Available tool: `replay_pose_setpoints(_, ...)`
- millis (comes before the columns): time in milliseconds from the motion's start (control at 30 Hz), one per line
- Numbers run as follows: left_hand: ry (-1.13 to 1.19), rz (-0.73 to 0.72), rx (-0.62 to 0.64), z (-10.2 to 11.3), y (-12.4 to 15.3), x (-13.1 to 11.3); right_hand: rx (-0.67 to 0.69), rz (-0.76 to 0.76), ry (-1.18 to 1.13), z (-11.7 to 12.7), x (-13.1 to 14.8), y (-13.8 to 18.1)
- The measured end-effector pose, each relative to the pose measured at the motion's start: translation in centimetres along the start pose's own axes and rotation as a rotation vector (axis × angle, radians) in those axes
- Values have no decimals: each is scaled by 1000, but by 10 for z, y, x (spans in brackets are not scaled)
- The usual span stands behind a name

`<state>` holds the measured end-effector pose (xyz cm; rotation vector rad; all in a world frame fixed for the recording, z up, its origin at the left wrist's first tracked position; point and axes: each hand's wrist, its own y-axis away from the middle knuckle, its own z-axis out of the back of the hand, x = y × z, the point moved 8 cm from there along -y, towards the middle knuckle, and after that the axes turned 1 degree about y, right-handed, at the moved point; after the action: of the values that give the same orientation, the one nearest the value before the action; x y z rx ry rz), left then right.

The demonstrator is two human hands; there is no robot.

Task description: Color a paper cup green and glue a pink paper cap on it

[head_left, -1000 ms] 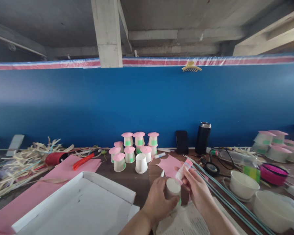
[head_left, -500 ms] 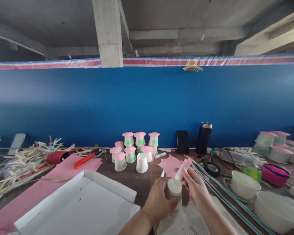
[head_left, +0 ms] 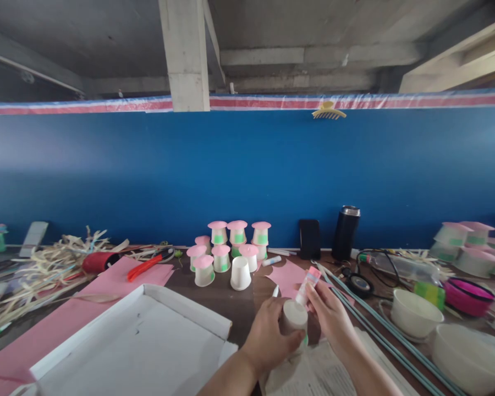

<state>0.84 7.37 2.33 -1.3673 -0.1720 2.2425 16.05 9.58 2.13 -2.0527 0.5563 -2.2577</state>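
Observation:
My left hand [head_left: 266, 333] is wrapped round a white paper cup [head_left: 295, 314], held upside down with its base facing up and a bit of green on its side. Between the fingers of my right hand [head_left: 332, 311] is a glue stick [head_left: 304, 289] with a pink end, its lower tip at the rim of the cup's base. Beyond the hands stand several upturned cups [head_left: 221, 259] topped with pink paper discs, some stacked. One plain white cup [head_left: 241, 274] in front of them has no disc. A pink paper scrap [head_left: 287, 276] lies just behind my hands.
A white box lid [head_left: 136, 341] covers the left front, beside pink paper sheets [head_left: 53, 330] and a red cutter [head_left: 144, 268]. Blue-green rods [head_left: 379, 324] run along the right, near white bowls [head_left: 416, 312]. A black flask [head_left: 346, 234] and phone [head_left: 309, 239] stand at the back.
The view has shifted slightly, so everything sits a little further right. Both hands keep the same hold on the cup and the glue stick.

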Motion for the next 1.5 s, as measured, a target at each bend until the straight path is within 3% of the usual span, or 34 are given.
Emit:
replay_pose_setpoints(867, -7, 11, 30, 0, -2, -2, -20, 98, 212, -7, 18, 4)
replay_pose_setpoints(1500, 26, -28, 38, 0, -2, -6, 45, 78, 66, -18, 26, 6)
